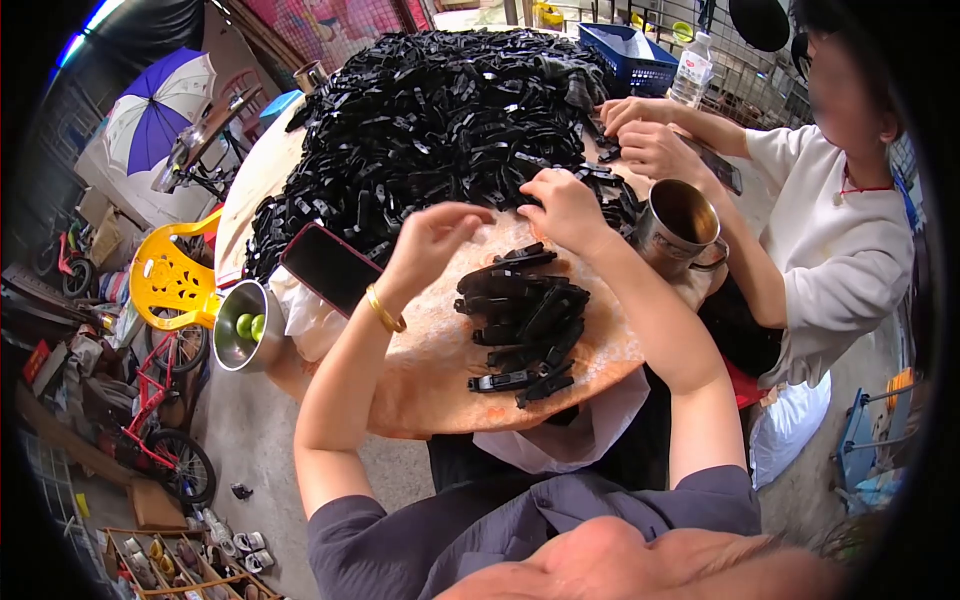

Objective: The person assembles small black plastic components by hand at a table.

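Note:
A large heap of small black plastic clip-like parts (440,120) covers the far side of the round table. My left hand (440,240) hovers over the bare tabletop by the heap's near edge. Its fingers are loosely bent, thumb apart, and I see nothing between them. At that same edge, further right, my right hand (565,208) reaches to the parts with bent fingers; the tips of its thumb and forefinger look apart. Between my forearms lies a smaller stack of the same black parts (525,318), roughly lined up near the table's front edge.
A phone (330,268) and a metal bowl (248,325) with green fruit sit left. On the right stands a metal mug (680,225). Another person's hands (650,140) work at the heap's right side. Behind them are a blue basket (628,58) and a plastic bottle (692,70).

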A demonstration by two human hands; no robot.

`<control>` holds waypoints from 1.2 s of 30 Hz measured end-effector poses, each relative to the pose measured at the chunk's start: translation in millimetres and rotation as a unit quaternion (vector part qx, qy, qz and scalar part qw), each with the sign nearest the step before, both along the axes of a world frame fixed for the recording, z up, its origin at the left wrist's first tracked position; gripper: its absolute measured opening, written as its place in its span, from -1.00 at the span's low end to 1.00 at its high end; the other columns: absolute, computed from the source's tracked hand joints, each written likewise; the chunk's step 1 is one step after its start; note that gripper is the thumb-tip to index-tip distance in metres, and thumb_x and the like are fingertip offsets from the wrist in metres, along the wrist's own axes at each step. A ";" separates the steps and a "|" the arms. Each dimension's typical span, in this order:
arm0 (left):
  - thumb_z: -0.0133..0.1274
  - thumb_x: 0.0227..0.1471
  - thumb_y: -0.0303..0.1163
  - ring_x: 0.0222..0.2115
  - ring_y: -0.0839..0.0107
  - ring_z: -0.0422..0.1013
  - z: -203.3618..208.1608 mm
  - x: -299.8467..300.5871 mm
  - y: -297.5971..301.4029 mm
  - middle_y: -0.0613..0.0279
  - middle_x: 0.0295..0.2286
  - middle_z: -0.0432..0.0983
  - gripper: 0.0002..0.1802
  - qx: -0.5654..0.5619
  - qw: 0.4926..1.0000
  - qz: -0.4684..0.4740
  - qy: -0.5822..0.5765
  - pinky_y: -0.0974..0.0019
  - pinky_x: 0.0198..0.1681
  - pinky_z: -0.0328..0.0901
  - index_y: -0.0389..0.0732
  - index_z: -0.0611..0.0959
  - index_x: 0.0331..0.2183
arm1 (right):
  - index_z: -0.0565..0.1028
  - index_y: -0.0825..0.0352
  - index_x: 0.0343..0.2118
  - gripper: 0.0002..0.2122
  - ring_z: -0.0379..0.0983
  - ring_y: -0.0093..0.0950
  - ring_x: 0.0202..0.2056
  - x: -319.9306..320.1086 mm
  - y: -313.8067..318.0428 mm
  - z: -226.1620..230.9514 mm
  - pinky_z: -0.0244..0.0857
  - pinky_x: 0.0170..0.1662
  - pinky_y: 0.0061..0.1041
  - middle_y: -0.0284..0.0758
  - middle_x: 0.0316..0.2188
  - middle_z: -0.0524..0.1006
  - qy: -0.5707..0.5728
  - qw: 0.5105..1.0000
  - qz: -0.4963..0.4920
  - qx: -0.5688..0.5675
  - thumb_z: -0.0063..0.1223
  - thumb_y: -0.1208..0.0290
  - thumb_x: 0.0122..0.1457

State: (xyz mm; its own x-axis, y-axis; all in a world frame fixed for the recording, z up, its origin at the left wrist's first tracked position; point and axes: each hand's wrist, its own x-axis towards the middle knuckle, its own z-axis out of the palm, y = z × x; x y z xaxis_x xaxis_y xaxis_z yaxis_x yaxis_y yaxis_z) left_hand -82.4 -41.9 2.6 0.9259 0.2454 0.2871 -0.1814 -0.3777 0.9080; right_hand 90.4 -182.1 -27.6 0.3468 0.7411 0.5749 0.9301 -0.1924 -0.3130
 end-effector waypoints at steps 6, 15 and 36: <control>0.09 -0.18 -0.47 -0.31 0.28 0.34 -11.8 32.5 17.2 0.15 -0.41 0.43 -0.77 0.488 0.863 0.124 -0.035 0.33 -0.25 0.31 -0.17 0.62 -0.34 | 0.54 0.25 -0.50 -0.83 0.30 -0.39 -0.20 -7.8 4.1 -1.6 0.23 -0.19 -0.42 -0.37 -0.35 0.39 -0.063 0.993 -0.067 -0.080 0.17 0.28 -0.14; 0.03 -0.26 -0.44 -0.28 0.34 0.30 -4.1 56.4 9.6 0.29 -0.40 0.41 -0.90 0.682 0.713 0.113 0.118 0.34 -0.33 0.25 -0.08 0.60 -0.53 | 0.46 0.36 -0.41 -0.84 0.47 -0.30 -0.56 -5.8 -2.5 9.2 0.36 -0.43 -0.46 -0.20 -0.54 0.53 0.103 0.988 -0.020 0.117 0.08 0.40 -0.03; 0.03 -0.02 -0.48 -0.54 0.55 0.40 -3.2 2.2 -7.3 0.20 -0.48 0.48 -0.67 -0.291 0.953 0.004 0.088 0.54 -0.46 0.33 -0.43 0.46 -0.18 | 0.56 0.33 -0.37 -0.76 0.46 -0.46 -0.37 -36.4 1.9 18.9 0.35 -0.32 -0.60 -0.28 -0.37 0.51 0.157 0.933 0.280 0.165 -0.02 0.71 -0.13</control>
